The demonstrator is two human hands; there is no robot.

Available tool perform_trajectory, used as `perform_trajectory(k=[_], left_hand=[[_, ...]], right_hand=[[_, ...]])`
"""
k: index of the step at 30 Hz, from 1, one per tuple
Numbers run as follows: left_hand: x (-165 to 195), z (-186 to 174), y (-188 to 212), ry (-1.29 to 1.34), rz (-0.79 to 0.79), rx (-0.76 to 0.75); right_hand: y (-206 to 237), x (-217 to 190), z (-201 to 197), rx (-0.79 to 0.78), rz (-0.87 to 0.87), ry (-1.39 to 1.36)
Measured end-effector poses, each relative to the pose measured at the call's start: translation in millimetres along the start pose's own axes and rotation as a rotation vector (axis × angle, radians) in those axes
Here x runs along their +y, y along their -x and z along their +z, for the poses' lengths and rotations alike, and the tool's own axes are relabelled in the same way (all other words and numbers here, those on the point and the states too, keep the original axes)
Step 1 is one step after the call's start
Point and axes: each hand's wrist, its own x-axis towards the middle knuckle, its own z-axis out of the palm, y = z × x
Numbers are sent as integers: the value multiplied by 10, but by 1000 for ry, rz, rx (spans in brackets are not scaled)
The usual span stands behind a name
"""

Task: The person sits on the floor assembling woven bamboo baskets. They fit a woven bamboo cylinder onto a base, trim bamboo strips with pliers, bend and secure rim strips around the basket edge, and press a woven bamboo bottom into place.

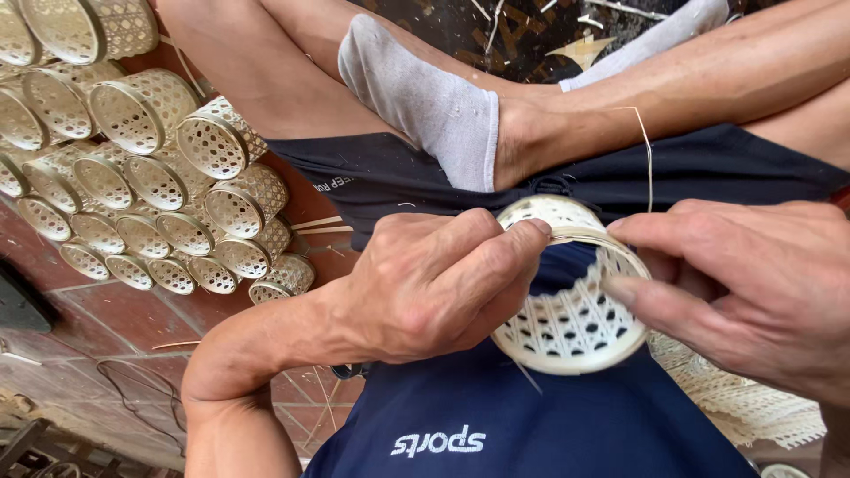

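Left hand (434,283) and right hand (753,292) both pinch the rim of a small round pale woven bamboo basket (575,327). Similar stacked baskets (150,168) lie nearby on the red tile floor (115,327).

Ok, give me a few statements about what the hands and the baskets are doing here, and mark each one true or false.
1. Both hands hold one small round woven basket. True: the left hand and right hand grip it from either side.
2. The basket rests on the floor. False: it is held over the person's lap, above dark blue shorts.
3. Finished baskets lie stacked on their sides on the tiled floor. True.
4. The person's feet are bare. False: a grey sock covers the foot.
5. A thin strip rises above the basket's rim. True.
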Motion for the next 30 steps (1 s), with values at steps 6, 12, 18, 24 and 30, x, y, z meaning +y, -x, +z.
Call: perform_trajectory(k=[6,12,18,24,30], left_hand=[[-258,57,126,413,-299,115],[-969,413,-5,1300,-776,324],[-1578,544,-94,958,-440,311],[-2213,549,-695,41,-185,272],[-2507,539,-871,613,-691,211]], right_hand=[[-64,146,85,471,-440,162],[-610,440,214,703,-506,215],[-995,788,208,615,-495,-119],[-1836,1142,150,698,-391,-636],[-2147,1452,111,730,-217,-247]])
